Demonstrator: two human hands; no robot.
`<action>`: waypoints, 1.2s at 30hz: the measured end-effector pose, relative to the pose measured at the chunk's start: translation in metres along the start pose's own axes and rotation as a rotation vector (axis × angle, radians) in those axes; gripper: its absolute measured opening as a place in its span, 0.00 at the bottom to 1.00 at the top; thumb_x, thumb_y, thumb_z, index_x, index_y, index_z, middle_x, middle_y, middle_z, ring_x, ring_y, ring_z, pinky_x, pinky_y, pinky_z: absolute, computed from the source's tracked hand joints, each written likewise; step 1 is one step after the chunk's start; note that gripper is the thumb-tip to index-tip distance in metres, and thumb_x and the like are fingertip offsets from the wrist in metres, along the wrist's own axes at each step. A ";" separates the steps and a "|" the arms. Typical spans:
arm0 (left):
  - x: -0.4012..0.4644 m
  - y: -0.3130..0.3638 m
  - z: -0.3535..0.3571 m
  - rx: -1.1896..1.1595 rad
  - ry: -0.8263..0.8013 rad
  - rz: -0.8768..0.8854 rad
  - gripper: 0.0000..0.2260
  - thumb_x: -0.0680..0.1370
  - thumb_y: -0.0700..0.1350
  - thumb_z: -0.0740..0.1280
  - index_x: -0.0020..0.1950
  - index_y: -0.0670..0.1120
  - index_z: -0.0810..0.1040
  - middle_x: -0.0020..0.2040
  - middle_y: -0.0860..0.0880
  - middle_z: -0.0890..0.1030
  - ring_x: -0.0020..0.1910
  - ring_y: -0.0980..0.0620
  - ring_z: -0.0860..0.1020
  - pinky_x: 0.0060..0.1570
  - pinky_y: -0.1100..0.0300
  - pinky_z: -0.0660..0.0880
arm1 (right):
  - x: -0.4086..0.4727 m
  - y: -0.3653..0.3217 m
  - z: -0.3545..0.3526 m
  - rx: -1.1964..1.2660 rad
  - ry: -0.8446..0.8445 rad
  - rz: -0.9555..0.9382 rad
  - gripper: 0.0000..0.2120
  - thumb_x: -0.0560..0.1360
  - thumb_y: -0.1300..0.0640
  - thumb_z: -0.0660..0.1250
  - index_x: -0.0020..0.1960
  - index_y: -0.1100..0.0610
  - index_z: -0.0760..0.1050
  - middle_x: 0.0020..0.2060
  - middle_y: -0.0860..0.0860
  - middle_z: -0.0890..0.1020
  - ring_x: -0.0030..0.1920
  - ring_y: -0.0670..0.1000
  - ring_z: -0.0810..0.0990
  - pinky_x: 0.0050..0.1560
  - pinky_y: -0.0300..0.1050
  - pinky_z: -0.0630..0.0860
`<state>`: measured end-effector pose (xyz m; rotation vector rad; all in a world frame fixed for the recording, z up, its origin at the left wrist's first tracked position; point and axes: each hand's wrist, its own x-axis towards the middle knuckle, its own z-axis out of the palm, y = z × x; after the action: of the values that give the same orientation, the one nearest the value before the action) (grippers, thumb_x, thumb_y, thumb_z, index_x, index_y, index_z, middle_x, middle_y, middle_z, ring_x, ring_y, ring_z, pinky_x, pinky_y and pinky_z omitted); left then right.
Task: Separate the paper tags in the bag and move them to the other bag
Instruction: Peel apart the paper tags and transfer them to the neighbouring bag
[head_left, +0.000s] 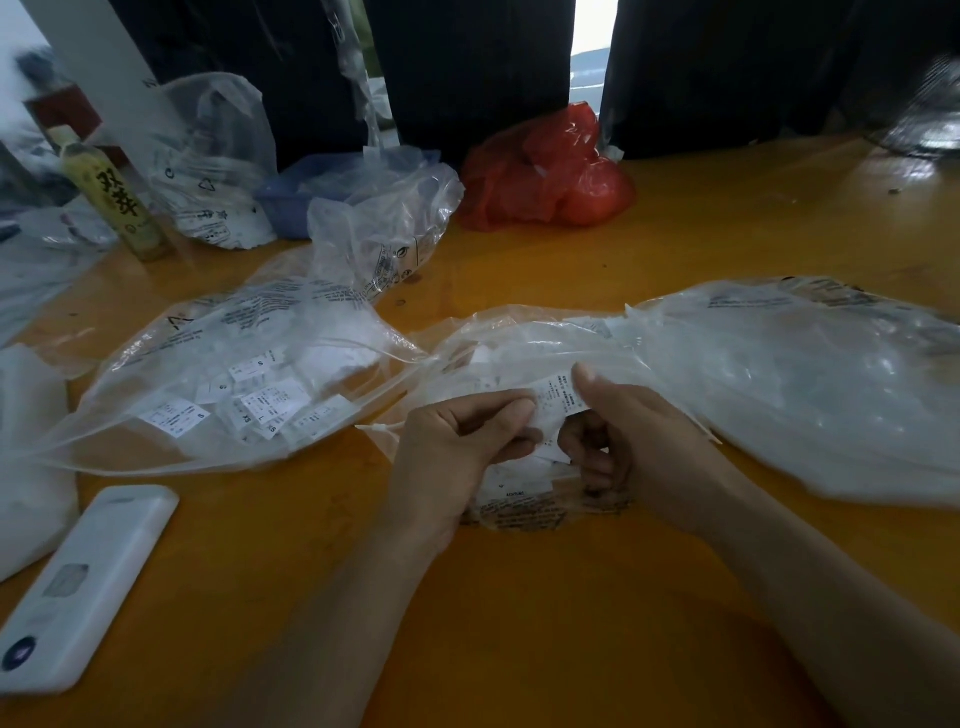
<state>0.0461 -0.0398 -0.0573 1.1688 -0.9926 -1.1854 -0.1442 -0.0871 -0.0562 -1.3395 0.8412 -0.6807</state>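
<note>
Now, in the head view, the left hand (457, 441) and the right hand (618, 441) both pinch one paper tag (558, 397) near the middle, above the source bag (530, 506). Separating seems in hand; next the tag must go left into the other bag (218, 384).

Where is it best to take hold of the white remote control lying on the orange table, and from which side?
Grip the white rectangular plastic remote control across its long side edges near the middle, coming from above. It lies flat and slanted on the orange table, with bare table along its right edge, so the left hand is probably nearer.
</note>
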 end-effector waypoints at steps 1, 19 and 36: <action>-0.001 0.000 0.000 0.007 -0.003 0.000 0.10 0.72 0.49 0.77 0.52 0.51 0.90 0.46 0.43 0.89 0.46 0.45 0.89 0.48 0.61 0.84 | -0.001 0.000 0.001 -0.039 0.021 -0.040 0.29 0.78 0.31 0.63 0.38 0.57 0.75 0.30 0.50 0.72 0.30 0.50 0.66 0.32 0.43 0.67; 0.002 -0.001 -0.001 -0.253 -0.038 -0.066 0.12 0.70 0.46 0.77 0.52 0.44 0.90 0.54 0.40 0.88 0.54 0.42 0.87 0.53 0.60 0.83 | -0.007 -0.007 -0.005 -0.186 0.469 -0.355 0.07 0.78 0.45 0.72 0.47 0.48 0.82 0.37 0.51 0.84 0.40 0.57 0.83 0.48 0.68 0.81; 0.005 -0.006 -0.001 -0.187 -0.057 -0.036 0.14 0.69 0.47 0.79 0.53 0.44 0.89 0.53 0.40 0.88 0.55 0.42 0.87 0.56 0.59 0.83 | -0.006 -0.008 -0.008 -0.629 0.470 -0.464 0.07 0.79 0.54 0.72 0.52 0.42 0.78 0.40 0.32 0.81 0.46 0.37 0.81 0.43 0.28 0.74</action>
<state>0.0466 -0.0444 -0.0640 1.0131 -0.8854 -1.3177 -0.1537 -0.0873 -0.0476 -2.0172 1.1931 -1.1857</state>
